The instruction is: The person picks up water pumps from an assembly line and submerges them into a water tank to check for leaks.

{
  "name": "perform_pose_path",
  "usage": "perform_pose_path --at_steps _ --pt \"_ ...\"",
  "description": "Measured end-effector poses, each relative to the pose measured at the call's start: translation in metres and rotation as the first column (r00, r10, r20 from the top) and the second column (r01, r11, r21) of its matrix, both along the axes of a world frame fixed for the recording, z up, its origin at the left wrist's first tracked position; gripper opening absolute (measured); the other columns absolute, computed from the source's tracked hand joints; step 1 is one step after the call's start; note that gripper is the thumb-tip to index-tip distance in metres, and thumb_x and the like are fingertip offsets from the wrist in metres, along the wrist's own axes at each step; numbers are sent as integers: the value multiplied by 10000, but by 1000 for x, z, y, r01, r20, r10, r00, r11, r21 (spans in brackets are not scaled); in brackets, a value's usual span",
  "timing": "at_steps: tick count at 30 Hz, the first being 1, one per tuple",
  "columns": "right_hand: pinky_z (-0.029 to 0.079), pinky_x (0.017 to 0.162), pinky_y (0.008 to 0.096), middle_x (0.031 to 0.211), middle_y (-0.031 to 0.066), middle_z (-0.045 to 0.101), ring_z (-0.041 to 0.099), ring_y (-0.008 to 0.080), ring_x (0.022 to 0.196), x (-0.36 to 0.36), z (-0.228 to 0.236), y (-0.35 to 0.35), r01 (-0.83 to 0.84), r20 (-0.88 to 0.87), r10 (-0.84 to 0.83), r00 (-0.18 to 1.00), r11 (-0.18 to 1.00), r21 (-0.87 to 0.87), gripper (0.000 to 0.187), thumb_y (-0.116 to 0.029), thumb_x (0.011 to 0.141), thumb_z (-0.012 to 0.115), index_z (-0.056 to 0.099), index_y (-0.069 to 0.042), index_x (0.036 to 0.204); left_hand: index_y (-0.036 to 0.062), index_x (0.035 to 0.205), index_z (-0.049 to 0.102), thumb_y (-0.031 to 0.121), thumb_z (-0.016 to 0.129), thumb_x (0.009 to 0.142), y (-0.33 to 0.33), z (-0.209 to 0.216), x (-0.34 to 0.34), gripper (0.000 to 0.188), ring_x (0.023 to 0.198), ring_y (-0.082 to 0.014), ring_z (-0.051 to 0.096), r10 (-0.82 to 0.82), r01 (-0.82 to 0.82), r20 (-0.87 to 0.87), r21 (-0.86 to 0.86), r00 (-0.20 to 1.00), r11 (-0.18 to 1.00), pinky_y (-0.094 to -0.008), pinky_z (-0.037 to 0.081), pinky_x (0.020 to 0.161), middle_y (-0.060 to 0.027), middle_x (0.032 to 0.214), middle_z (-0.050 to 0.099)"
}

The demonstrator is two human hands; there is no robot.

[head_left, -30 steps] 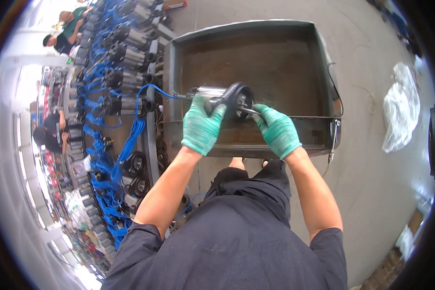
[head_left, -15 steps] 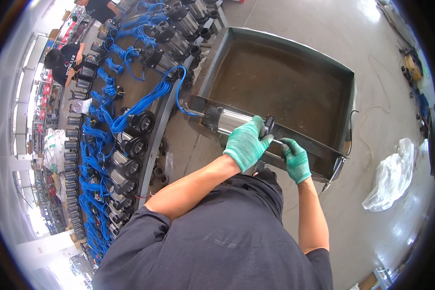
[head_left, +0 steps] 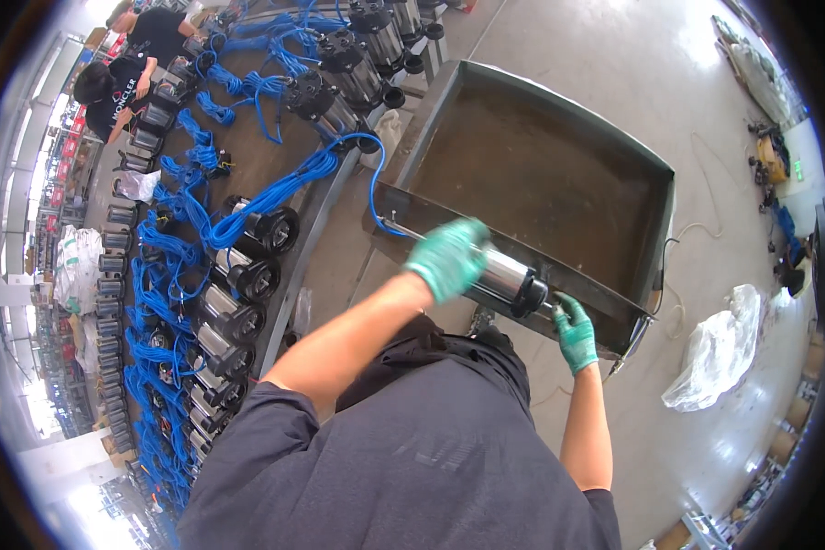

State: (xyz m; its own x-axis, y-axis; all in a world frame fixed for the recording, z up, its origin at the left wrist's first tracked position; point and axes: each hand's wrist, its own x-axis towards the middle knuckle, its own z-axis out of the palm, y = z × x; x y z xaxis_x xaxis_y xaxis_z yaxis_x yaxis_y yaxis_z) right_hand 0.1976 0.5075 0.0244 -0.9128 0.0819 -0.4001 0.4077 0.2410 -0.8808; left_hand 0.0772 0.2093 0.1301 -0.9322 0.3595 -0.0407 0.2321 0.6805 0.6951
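Note:
A cylindrical submersible pump [head_left: 506,274] with a bright steel body and black ends lies along the near ledge of a dark metal tank [head_left: 605,298]. My left hand [head_left: 449,260], in a green glove, is over the pump's left part; motion smears its fingers. At the black right end, my right hand [head_left: 577,335], gloved in green too, has thumb and fingers bent together around a small part that I cannot make out. From the pump's left end a blue cable [head_left: 373,188] loops up and left to a coiled bundle [head_left: 275,197].
On my left a long bench [head_left: 293,312] bears several steel pumps [head_left: 218,307] and blue cable coils. The tank's wide basin has raised walls. Crumpled clear plastic [head_left: 720,353] lies on the floor to the right. Two people [head_left: 115,96] work at the far left.
The pump has shifted right and nearer along the ledge. My left hand has moved from its right end back over its left part. My right hand has moved slightly right and nearer.

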Motion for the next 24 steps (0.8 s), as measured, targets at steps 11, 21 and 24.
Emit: perform_pose_path --at_steps 11,21,24 --pt "527 853 428 1072 166 677 656 344 941 -81 80 -117 64 -362 241 901 750 659 252 -251 938 678 706 -46 1081 59 1221 632 241 566 1014 -216 -99 -42 283 971 -337 694 268 -226 194 -216 944 950 -434 537 855 -188 1045 718" --pt "533 800 448 923 114 698 654 334 877 -86 76 -127 125 -309 249 918 558 821 132 -223 873 686 708 -97 906 17 1051 648 419 490 1050 -192 -114 -77 432 936 -410 650 -214 196 271 91 938 976 -439 508 817 -231 1003 684" --pt "540 788 438 897 99 700 660 316 870 -84 69 -131 142 -299 245 922 504 852 119 -229 861 695 715 -112 872 0 1117 643 366 527 1044 -195 -142 -65 391 976 -430 647 -181 130 211 235 961 963 -452 508 863 -254 1033 675"
